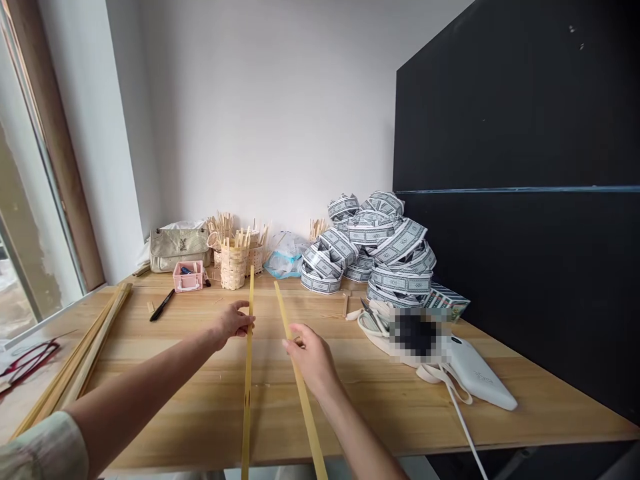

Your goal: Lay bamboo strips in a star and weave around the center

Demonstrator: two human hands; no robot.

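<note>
Two long, flat yellowish bamboo strips run over the wooden table toward me, one per hand. My left hand (237, 323) is closed in a pinch on the left bamboo strip (248, 373), about a third of the way down from its far end. That strip stands nearly straight up in the view and has a dark mark lower down. My right hand (311, 353) pinches the right bamboo strip (306, 407), which slants with its far end to the left. A gap separates the two strips. Their near ends run out of the picture at the bottom.
More bamboo strips (95, 353) lie at the left by red-handled scissors (31, 363). A black pen (162, 305), a pink basket (189, 276), woven bamboo baskets (233, 264) and a beige bag (180, 250) sit behind. Patterned paper bands (400, 283) pile up at right, near a white power bank (483, 377).
</note>
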